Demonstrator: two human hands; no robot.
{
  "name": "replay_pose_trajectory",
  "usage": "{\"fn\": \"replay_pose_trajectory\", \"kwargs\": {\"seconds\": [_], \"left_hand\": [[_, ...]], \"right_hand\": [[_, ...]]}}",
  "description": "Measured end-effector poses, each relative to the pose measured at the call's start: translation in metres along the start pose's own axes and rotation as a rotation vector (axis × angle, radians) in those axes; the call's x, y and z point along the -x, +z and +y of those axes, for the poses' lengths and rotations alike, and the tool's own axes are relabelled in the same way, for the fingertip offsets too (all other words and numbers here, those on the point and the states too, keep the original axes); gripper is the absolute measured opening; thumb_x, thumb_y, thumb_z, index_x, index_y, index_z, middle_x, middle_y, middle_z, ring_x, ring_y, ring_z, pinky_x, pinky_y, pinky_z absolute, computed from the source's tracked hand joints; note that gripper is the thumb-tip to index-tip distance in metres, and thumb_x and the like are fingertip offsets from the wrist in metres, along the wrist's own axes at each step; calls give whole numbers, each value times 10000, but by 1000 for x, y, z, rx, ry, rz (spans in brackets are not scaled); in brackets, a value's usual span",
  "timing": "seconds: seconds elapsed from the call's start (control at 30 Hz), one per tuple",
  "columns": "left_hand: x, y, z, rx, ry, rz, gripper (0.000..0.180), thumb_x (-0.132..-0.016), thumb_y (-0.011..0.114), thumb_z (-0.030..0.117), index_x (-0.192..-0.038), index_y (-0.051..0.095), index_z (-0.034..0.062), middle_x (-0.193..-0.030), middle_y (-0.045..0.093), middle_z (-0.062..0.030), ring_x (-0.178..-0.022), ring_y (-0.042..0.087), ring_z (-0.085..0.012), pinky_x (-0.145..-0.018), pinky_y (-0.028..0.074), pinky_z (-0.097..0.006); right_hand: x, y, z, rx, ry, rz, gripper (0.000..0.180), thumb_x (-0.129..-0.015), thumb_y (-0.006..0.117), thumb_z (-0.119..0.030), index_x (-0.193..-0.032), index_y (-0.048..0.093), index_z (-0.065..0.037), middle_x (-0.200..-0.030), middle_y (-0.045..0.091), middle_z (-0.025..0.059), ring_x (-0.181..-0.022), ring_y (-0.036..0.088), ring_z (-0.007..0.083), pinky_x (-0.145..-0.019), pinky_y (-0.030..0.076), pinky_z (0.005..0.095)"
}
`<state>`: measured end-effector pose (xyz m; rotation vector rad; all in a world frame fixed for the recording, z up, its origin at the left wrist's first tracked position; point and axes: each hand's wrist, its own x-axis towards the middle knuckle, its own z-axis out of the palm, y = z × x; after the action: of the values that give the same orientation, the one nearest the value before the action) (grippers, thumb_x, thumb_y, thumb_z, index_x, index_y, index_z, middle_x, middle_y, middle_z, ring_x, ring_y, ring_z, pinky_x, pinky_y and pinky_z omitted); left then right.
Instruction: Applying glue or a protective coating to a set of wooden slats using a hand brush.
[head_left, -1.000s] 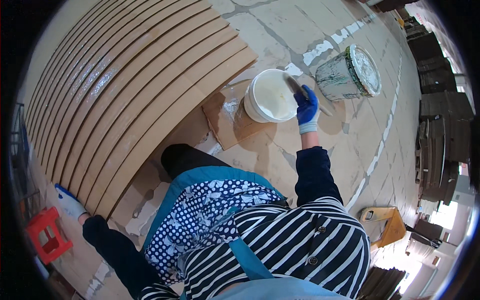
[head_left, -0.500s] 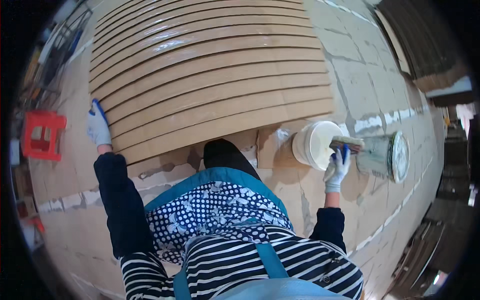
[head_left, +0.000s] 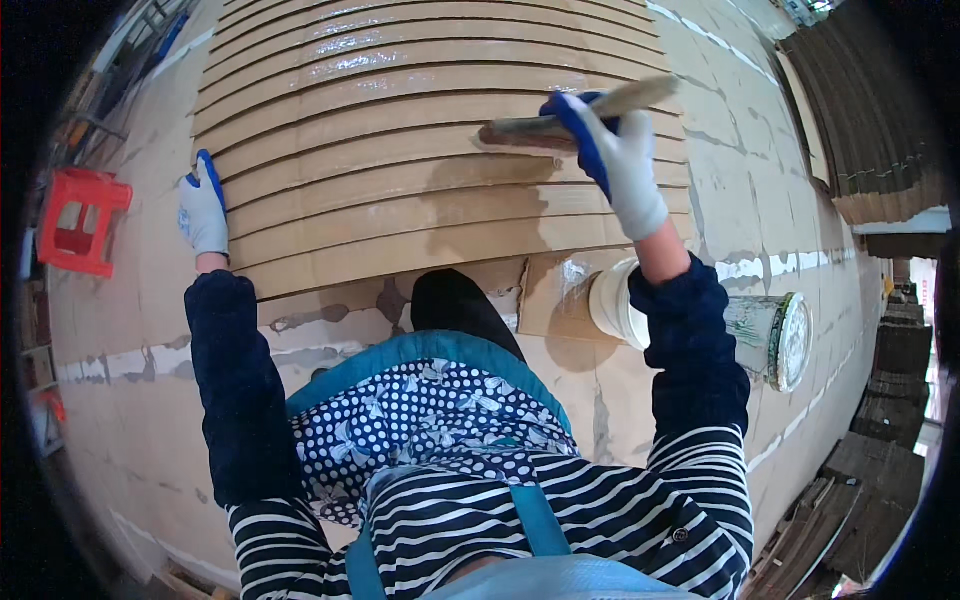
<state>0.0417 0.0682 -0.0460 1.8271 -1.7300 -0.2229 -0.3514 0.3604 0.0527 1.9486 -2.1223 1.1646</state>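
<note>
Overlapping brown cardboard strips (head_left: pixel 380 222) lie in a row of steps on the floor ahead of me, with wet shine on the far ones. At their left edge rests my left hand (head_left: pixel 204 215), in a white and blue glove, its fingers stretched along the cardboard. My right hand (head_left: pixel 622 170), gloved alike, grips a wide flat brush (head_left: pixel 645 94) above the right half of the strips. The brush is slightly blurred, and I cannot tell whether it touches them. Behind my right forearm a white bucket (head_left: pixel 612 305) is partly hidden.
A larger pale bucket (head_left: pixel 765 335) lies or leans right of the white one. Far left stands a red plastic stool (head_left: pixel 85 222). Stacks of dark cardboard (head_left: pixel 860 110) line the right side. A loose cardboard piece (head_left: pixel 548 300) lies by the white bucket.
My right hand has carried the brush from the white bucket up and left, over the cardboard strips. My left hand stays at their left edge.
</note>
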Motion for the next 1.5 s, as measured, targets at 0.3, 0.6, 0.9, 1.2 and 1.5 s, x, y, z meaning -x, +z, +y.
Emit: {"fn": "replay_pose_trajectory", "kwargs": {"seconds": [0.3, 0.6, 0.9, 1.2, 1.5], "left_hand": [[-2, -1, -8, 4, 24, 15, 629, -840, 370, 575, -985, 574, -3, -920, 603, -233, -877, 566, -380, -750, 421, -422], [-4, -1, -6, 2, 4, 11, 590, -863, 408, 511, -1092, 547, -15, -1031, 592, -215, -975, 549, -337, -845, 399, -373], [87, -18, 128, 531, 597, 271, 424, -912, 461, 221, -1256, 396, -18, -1254, 460, -121, -1116, 448, -204, -860, 414, -328], [246, 25, 297, 911, 588, -373, 404, -719, 696, 162, -1055, 540, 0, -967, 577, -102, -878, 531, -177, -756, 411, -294], [213, 42, 340, 923, 426, -254, 279, -786, 653, 240, -683, 539, 7, -491, 454, -68, -453, 387, -131, -444, 332, -302]], "right_hand": [[4, 19, 37, -278, 157, -73, 216, -795, 630, -192, -830, 639, 21, -692, 623, 70, -605, 559, 102, -551, 441, 255], [-105, 56, 76, 251, -82, 208, 398, -770, 628, -382, -755, 611, 16, -633, 605, 140, -605, 585, 313, -528, 425, 372], [-20, 23, 31, -259, 255, -166, 392, -745, 628, -390, -721, 622, 2, -649, 589, 172, -646, 587, 272, -596, 443, 375], [-28, -55, 194, 790, 482, 620, 518, -842, 455, -480, -1014, 595, -12, -919, 632, 165, -831, 598, 301, -777, 451, 372], [-6, -32, 247, 190, 864, 235, 627, -808, 385, -593, -852, 651, -27, -846, 623, 216, -830, 589, 349, -754, 431, 419]]}}
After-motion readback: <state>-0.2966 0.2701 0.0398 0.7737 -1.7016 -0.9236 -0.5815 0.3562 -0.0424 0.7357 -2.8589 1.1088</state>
